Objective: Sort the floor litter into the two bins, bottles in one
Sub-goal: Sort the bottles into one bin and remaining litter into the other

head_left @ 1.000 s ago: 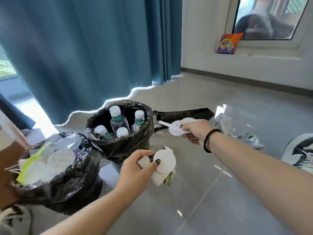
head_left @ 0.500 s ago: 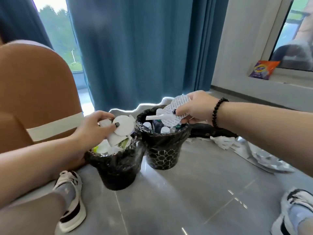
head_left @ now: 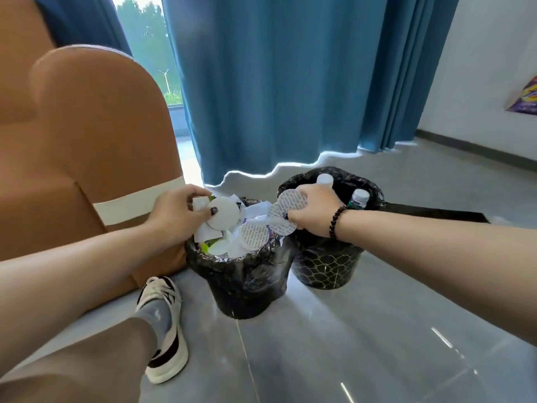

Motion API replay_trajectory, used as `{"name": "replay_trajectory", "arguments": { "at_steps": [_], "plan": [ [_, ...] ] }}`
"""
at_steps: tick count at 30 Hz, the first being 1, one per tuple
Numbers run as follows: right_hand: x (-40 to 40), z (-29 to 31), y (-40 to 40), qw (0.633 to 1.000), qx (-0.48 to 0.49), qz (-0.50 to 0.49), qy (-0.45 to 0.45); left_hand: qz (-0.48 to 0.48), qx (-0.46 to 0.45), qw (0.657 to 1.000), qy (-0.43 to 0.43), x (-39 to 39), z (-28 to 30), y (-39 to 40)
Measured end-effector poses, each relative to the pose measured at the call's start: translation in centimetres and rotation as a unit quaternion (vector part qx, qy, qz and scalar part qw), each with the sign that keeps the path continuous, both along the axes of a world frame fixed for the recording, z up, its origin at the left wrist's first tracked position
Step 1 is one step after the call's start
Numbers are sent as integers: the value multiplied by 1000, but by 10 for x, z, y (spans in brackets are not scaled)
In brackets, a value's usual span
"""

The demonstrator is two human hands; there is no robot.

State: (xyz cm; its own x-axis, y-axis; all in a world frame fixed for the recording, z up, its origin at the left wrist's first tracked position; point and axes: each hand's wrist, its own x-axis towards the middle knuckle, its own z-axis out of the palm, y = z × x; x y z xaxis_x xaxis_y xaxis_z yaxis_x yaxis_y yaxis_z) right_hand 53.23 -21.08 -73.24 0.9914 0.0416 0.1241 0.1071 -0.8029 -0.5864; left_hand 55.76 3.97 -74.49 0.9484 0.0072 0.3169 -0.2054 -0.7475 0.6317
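Both hands have swung in over the left bin (head_left: 241, 274) since a moment ago, so this litter is about to drop. Left hand (head_left: 177, 213) pinches white lids and scraps; right hand (head_left: 313, 212) pinches dotted lids (head_left: 286, 212). Bottles (head_left: 359, 197) sit in the right bin (head_left: 328, 267).

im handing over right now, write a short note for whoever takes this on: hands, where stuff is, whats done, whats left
Left hand pinches white round lids over the left bin, which is heaped with lids and wrappers.
Right hand pinches patterned seals between the two bins.
Right bin holds capped bottles.
Done: bottles binned, much litter in the left bin.
Left: probably drop both handfuls into the left bin, then check the floor out of view.
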Motion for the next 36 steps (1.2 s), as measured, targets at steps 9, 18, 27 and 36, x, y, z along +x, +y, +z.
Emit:
{"name": "replay_trajectory", "arguments": {
  "at_steps": [9, 18, 27, 36],
  "plan": [
    [36, -45, 43, 972, -164, 160, -57, -42, 112, 993, 21, 20, -10, 3],
    [52, -60, 32, 957, -222, 187, -28, -113, 216, 960, 135, 44, -31, -22],
    [51, -63, 40, 969, -144, 176, -101, -150, 243, 945, 158, 52, -41, -18],
    [46, -71, 45, 963, -186, 180, -74, -98, 163, 966, 173, 60, -54, -11]
  ]
}}
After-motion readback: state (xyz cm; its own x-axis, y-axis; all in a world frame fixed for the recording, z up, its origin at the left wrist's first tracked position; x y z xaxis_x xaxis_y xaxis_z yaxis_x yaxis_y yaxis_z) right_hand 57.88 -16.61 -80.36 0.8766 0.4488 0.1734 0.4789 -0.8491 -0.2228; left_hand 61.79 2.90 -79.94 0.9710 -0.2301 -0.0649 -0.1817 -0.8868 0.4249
